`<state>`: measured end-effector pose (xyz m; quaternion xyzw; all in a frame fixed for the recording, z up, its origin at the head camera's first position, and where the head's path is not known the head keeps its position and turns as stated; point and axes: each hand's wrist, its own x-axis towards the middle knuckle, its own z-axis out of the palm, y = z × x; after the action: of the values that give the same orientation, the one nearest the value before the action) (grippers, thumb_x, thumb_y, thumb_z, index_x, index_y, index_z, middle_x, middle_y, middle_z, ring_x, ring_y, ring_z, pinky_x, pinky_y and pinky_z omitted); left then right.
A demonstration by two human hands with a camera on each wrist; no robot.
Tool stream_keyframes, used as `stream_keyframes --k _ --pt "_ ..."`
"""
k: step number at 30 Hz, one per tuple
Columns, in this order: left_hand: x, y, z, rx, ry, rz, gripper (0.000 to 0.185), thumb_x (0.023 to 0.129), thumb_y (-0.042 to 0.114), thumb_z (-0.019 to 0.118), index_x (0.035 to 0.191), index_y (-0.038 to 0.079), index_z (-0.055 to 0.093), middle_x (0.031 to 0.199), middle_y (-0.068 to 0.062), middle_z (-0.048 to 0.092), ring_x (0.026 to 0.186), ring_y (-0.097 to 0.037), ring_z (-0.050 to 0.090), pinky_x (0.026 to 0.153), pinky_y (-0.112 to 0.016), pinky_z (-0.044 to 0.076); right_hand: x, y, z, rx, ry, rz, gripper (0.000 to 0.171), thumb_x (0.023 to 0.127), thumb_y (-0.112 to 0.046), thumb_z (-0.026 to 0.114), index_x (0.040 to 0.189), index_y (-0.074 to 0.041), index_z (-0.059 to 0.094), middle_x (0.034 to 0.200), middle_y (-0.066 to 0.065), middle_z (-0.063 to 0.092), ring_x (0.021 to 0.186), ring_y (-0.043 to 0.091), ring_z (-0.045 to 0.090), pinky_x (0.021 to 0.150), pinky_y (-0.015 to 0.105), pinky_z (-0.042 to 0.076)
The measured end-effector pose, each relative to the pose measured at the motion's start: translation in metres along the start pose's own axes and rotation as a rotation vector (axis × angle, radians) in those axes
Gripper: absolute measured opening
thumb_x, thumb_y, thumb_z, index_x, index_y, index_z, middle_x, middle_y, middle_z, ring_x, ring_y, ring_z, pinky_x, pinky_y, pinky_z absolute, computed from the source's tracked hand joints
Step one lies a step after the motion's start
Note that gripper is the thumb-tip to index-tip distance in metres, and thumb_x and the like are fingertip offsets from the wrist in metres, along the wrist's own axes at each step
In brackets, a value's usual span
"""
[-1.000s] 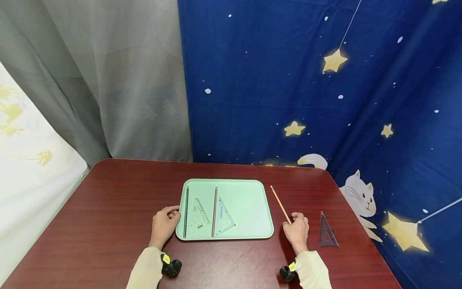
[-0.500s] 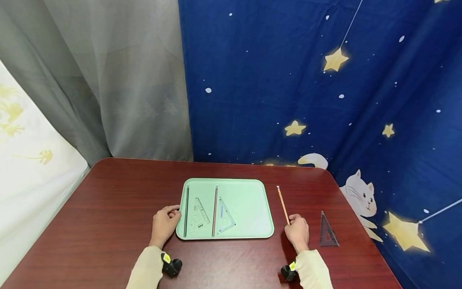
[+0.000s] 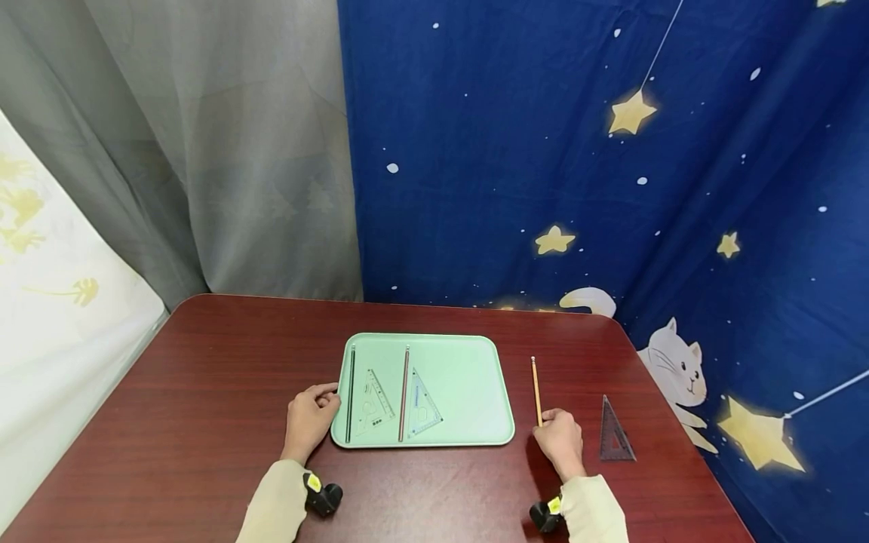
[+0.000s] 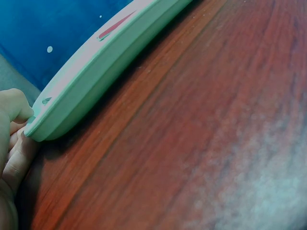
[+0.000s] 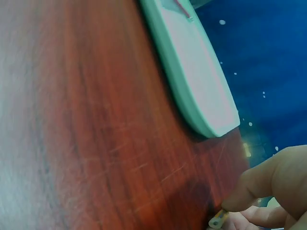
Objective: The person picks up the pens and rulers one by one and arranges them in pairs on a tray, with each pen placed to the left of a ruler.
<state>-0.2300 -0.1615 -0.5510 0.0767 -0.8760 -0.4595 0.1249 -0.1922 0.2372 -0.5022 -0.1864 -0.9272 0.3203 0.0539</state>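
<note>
My right hand (image 3: 560, 440) pinches a yellow pencil (image 3: 537, 394) near its lower end, to the right of the tray. The pencil points away from me, nearly straight. In the right wrist view the near end of the pencil (image 5: 219, 219) pokes out under the thumb. My left hand (image 3: 310, 424) grips the left rim of a pale green tray (image 3: 468, 446), thumb on top and fingers below in the left wrist view. On the tray lie a dark pencil (image 3: 350, 396), a clear set square (image 3: 376, 400), a red-striped pencil (image 3: 403, 396) and a second clear set square (image 3: 424, 408).
A dark, see-through set square (image 3: 615, 434) lies on the reddish-brown table (image 3: 204, 392), right of my right hand. Behind the table hang a grey curtain (image 3: 271, 151) and a blue curtain (image 3: 475, 188) with stars. A white cloth (image 3: 61, 339) hangs at the left.
The pencil in my right hand has swung from leaning left to nearly straight, its far end moving right. My left hand and the tray stay put.
</note>
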Motion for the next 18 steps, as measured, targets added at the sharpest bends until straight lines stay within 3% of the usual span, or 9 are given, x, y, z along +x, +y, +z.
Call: stream_keyframes --k 5,9,18 --pt "0.001 -0.001 0.000 0.007 0.000 0.000 0.025 0.084 0.009 0.060 0.105 0.004 0.073 0.068 -0.004 0.062 0.056 -0.009 0.048 0.060 -0.023 0.038 -0.003 -0.002 -0.001 0.242 -0.078 0.081 0.032 0.072 0.002 0.061 0.103 0.012 0.060 0.072 0.009 0.067 0.047 0.010 0.054 0.047 0.025 0.044" --pt "0.000 -0.001 0.001 0.011 0.002 0.001 0.025 0.084 0.010 0.060 0.105 0.004 0.073 0.070 -0.004 0.063 0.057 -0.008 0.048 0.060 -0.022 0.038 -0.005 -0.003 0.000 0.416 -0.147 0.129 0.039 0.073 0.006 0.056 0.111 0.016 0.053 0.078 0.014 0.066 0.046 0.008 0.052 0.047 0.023 0.046" --pt "0.001 -0.001 0.001 0.021 -0.002 0.000 0.026 0.085 0.011 0.060 0.106 0.005 0.073 0.069 -0.003 0.063 0.056 -0.008 0.047 0.060 -0.023 0.038 -0.011 0.001 0.001 0.582 -0.228 0.185 0.048 0.070 0.009 0.051 0.118 0.017 0.049 0.088 0.015 0.065 0.056 0.009 0.054 0.049 0.022 0.047"
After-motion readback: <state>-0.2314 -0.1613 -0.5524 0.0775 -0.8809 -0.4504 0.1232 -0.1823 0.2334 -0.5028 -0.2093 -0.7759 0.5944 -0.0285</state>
